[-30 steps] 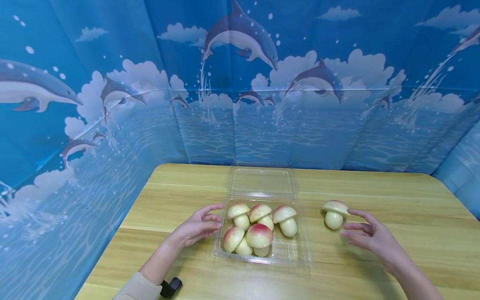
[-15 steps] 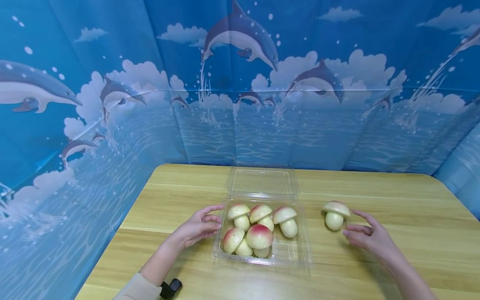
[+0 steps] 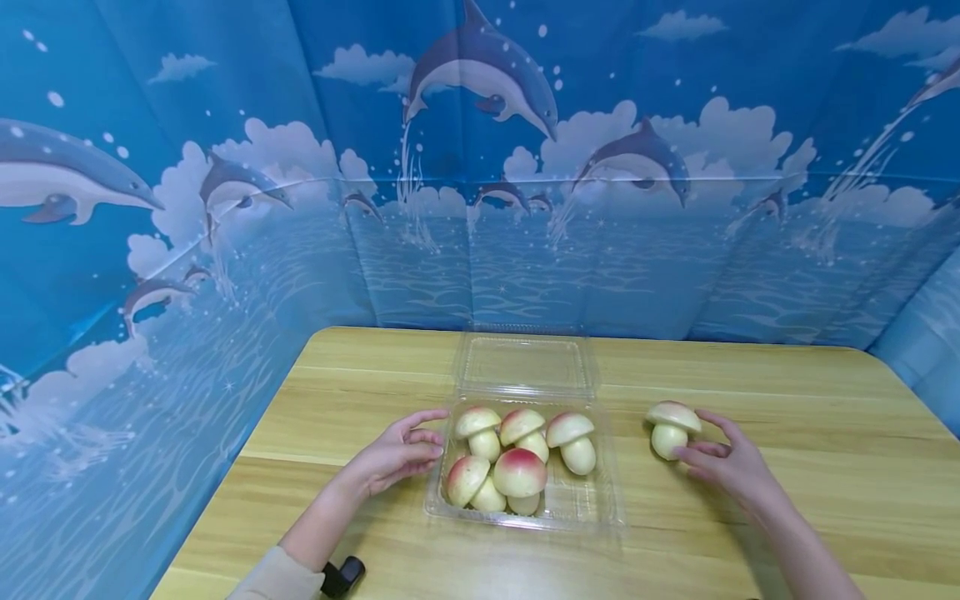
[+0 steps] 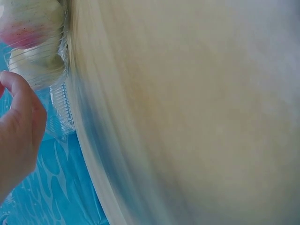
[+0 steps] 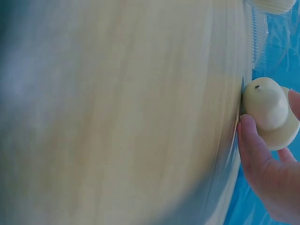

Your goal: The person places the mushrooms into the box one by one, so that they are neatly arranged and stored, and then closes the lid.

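Observation:
A cream toy mushroom [image 3: 670, 433] with a faintly pink cap stands on the table to the right of a clear plastic clamshell box [image 3: 581, 500]. Around its right side my right hand [image 3: 731, 471] has its fingers, the thumb on the stem and the index finger at the cap. The right wrist view shows the same toy mushroom [image 5: 266, 104] between the fingers. Several similar mushrooms with red-tinged caps, one of them at the front [image 3: 520, 473], lie inside the box. My left hand [image 3: 393, 454] stays at the box's left edge, fingers loosely bent, holding nothing.
The box's lid [image 3: 525, 364] lies folded back behind it on the wooden table [image 3: 360, 375]. A blue dolphin-print curtain [image 3: 487, 275] stands behind the table and along the sides. A black strap device [image 3: 343, 575] sits at my left wrist.
My right hand has moved left and brought its thumb and index finger onto the toy mushroom, after backing slightly off it. The left hand and the box have not moved.

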Motion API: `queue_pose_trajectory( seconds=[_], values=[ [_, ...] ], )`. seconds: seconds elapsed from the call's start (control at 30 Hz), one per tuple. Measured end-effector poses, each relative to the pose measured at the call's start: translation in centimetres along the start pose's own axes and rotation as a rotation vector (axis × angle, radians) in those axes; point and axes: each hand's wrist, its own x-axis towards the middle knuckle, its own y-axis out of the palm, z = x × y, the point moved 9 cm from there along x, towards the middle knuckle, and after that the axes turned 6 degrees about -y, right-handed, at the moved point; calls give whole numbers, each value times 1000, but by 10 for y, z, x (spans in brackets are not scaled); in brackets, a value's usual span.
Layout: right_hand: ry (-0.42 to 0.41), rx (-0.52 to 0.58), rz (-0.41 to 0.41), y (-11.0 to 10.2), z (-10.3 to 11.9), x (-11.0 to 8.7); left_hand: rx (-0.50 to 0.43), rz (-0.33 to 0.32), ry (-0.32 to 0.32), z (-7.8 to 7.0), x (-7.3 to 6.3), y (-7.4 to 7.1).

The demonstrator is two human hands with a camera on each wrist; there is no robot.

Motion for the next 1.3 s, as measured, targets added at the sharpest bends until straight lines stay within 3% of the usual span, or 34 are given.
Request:
queue_pose_trajectory(
  seconds=[0.57,1.3],
  values=[
    [33,-43,-2,6,2,13,18,-19,-7,1,2,-3],
    [5,-82,23,13,8,18,7,-7,-6,2,2,-2]
  ],
)
